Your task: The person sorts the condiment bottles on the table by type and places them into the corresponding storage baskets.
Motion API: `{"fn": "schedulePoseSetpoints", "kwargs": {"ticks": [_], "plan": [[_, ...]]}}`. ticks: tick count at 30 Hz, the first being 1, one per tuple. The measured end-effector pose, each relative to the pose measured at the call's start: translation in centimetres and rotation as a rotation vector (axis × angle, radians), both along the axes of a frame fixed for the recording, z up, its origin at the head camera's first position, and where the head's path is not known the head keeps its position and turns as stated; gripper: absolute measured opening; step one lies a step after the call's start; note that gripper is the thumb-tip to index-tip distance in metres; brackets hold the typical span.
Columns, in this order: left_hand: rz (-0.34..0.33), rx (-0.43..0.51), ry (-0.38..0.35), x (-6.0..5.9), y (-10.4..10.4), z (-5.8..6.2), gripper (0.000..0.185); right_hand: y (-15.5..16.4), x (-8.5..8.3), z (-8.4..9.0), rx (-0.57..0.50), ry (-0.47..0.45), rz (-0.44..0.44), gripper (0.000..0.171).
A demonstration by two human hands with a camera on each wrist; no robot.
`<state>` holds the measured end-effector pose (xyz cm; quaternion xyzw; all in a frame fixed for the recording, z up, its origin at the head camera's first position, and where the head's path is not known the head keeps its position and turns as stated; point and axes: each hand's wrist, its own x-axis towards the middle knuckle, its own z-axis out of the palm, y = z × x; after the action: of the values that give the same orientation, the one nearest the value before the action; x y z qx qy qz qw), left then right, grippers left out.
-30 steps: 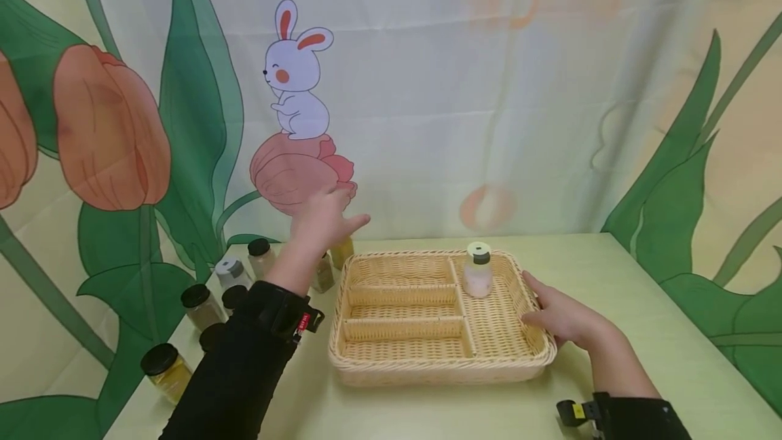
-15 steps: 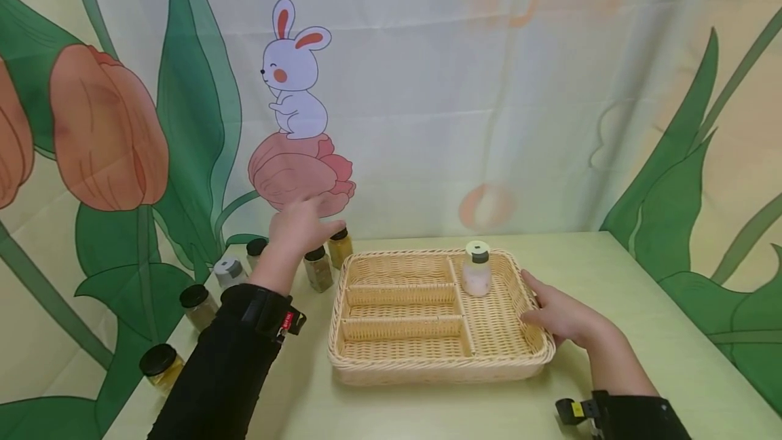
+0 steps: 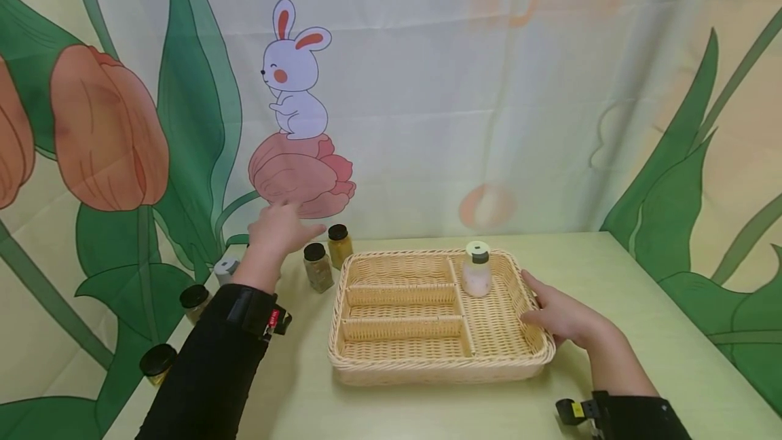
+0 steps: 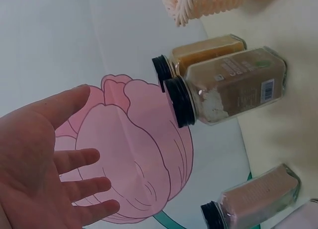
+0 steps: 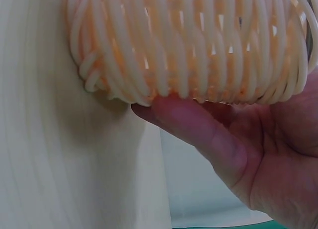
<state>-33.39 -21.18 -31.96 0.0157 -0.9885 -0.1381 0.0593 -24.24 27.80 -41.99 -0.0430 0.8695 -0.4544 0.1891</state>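
A wicker basket point(image 3: 397, 365) with divided compartments sits mid-table. A white bottle with a pale lid point(image 3: 477, 269) stands upright in its back right compartment. My right hand point(image 3: 562, 318) holds the basket's right rim, fingers inside; in the right wrist view the thumb point(image 5: 198, 127) lies against the woven wall point(image 5: 189, 45). My left hand point(image 3: 281, 229) hovers open and empty above the jars left of the basket, fingers spread point(image 4: 44, 154). Nearest to it are a brown spice jar point(image 3: 318, 267) point(image 4: 228, 87) and a yellow one point(image 3: 339, 244) point(image 4: 206, 52), both black-lidded.
More jars stand along the table's left edge: a grey-lidded one point(image 3: 225, 269), black-lidded ones point(image 3: 194, 301) point(image 3: 157, 364), and a pinkish jar point(image 4: 258, 196). A printed cloth backdrop hangs right behind the table. Bare tabletop point(image 3: 611, 270) lies right of the basket.
My left hand has drifted left and a little lower, away from the basket's back left corner, uncovering the yellow and brown jars. The right hand and basket have stayed put.
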Motion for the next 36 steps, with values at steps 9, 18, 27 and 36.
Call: {"fn": "schedulePoseSetpoints", "kwargs": {"ticks": [9,18,27,36], "plan": [[0.035,0.001,-0.037,0.1,-1.6,-0.4,0.089,0.0,0.0,-0.1,-0.007,-0.012,-0.01,0.093],[0.076,-0.007,-0.094,0.3,-3.5,-1.2,0.091,0.0,0.1,-0.1,-0.01,-0.005,-0.005,0.093],[0.077,-0.013,-0.152,1.2,-5.2,-1.3,0.09,0.0,0.2,0.1,-0.008,0.007,0.001,0.093],[0.069,-0.009,-0.217,1.4,-7.4,-1.9,0.094,0.1,0.2,0.0,-0.024,0.0,0.004,0.093]]}}
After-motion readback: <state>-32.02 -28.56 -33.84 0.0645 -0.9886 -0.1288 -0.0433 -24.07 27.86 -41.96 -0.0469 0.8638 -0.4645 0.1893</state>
